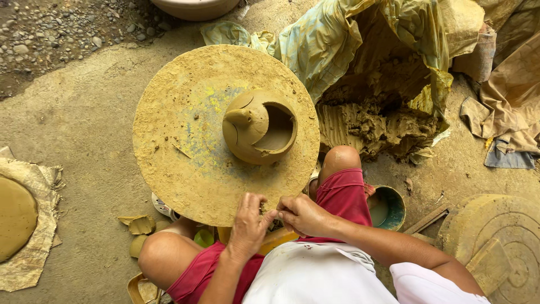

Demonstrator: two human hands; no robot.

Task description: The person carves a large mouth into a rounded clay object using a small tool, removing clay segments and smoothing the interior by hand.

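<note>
Head view: left hand (247, 225) and right hand (301, 215) pinched together at near edge of round clay-caked wheel (185, 141), fingertips closed on small lump of clay (269, 212), hard to make out. At wheel's centre, 1 clay pot (260, 126), soft-looking, with side opening and small spout-like knob. Heap of raw clay (371, 121) under plastic sheet beyond. Blue bucket (388, 207) by knee. Likely risk: nudging wheel could shift or dent pot; overworked lump could crumble.

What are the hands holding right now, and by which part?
Both the left hand and right hand pinch a small bit of clay between their fingertips, at the round board's near edge.
</note>
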